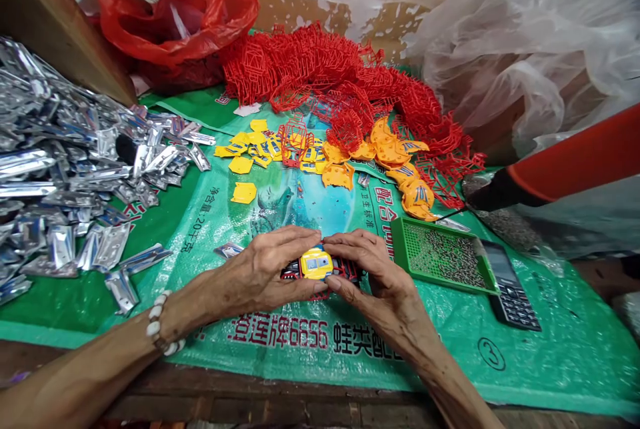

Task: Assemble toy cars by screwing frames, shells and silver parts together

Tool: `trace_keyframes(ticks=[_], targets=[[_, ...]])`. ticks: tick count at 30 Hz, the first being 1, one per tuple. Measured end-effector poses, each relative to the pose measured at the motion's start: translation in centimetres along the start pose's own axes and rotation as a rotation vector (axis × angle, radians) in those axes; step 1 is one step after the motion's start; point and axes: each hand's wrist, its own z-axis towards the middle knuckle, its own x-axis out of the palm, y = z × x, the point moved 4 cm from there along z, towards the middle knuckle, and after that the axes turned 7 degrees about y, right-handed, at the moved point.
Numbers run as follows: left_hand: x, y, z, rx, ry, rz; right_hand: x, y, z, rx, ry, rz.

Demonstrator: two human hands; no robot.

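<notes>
Near the front middle of the green sheet, a toy car body with a yellow and blue top and black and red parts sits between my hands. My left hand grips its left end, thumb below and fingers above. The other end is held by my right hand in the same way. Both palms cover much of the car, so its ends are partly hidden. Just beyond lie flat yellow panels, curved orange shells and a red plastic frame.
Silvery parts are heaped at left. A red frame pile spans the back beside a red bag. On the right are a green tray of small screws, a keypad phone and an orange-red handled tool jutting in.
</notes>
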Motion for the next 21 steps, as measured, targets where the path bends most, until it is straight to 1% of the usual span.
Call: trace_keyframes(ticks=[3,7,10,13,15,17,21], targets=[[-0.2,-0.3,0.3,0.012,-0.014,0.017,0.0,0.0,-0.1,-0.009,-0.01,0.004],[-0.2,-0.4,0.4,0.008,-0.016,-0.002,0.0,0.0,-0.1,0.014,-0.011,0.03],[0.2,0.3,-0.4,-0.031,0.032,-0.002,0.0,-0.1,-0.1,0.044,-0.016,0.044],[0.7,1.3,-1.4,-0.094,0.116,0.038,0.0,-0.2,-0.1,0.069,-0.015,0.05],[0.8,1.6,-1.7,-0.109,0.168,0.056,0.0,-0.2,-0.2,0.068,-0.015,0.053],[0.7,1.4,-1.5,-0.111,0.179,0.072,0.0,-0.2,-0.2,0.064,-0.01,0.051],[0.1,0.1,-0.3,-0.105,0.185,0.091,0.2,0.0,-0.1,0.05,0.011,0.038]])
